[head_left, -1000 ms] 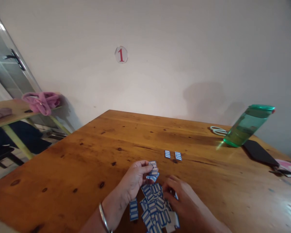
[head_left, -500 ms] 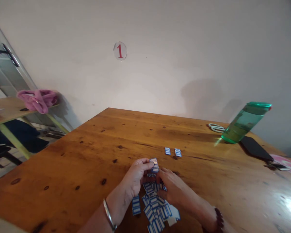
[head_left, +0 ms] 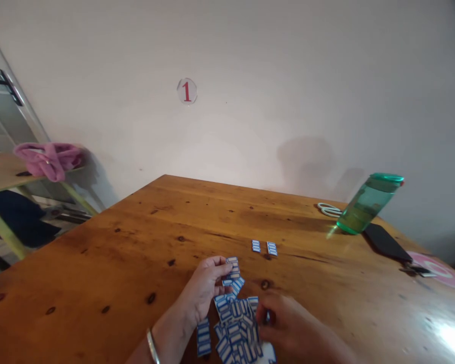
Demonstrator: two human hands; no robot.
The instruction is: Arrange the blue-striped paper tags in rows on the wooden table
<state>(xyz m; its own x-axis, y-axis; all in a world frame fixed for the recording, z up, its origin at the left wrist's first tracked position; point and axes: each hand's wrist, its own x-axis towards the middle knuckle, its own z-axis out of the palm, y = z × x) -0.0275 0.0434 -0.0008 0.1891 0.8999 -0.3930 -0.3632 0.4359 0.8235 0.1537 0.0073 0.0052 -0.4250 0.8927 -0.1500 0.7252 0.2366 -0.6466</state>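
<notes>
Here, the loose pile of flat blue-and-white rectangular pieces (head_left: pixel 235 331) lies at nine o'clock from the right hand (head_left: pixel 282 321), whose grip I cannot tell; the left hand (head_left: pixel 207 280) pinches a similar piece (head_left: pixel 234 269).

Two bare arms, one silver bangle (head_left: pixel 152 346).

The left forearm (head_left: pixel 170 323) is bare as far as it is visible, and it carries this bangle, which is a narrow, rounded ring with a smooth surface, polished enough that it gives a bright shine. Near the wrist (head_left: pixel 189 313) there are some small marks on the skin, but they are too blurred for me to say what they are. The left hand (head_left: pixel 207 283) is bare also, with slim fingers and a short thumb. The right hand (head_left: pixel 278 318) is equally bare, and its outline is soft from blur. The right forearm (head_left: pixel 320 341) is uncovered down to the lower edge of the view.
</notes>
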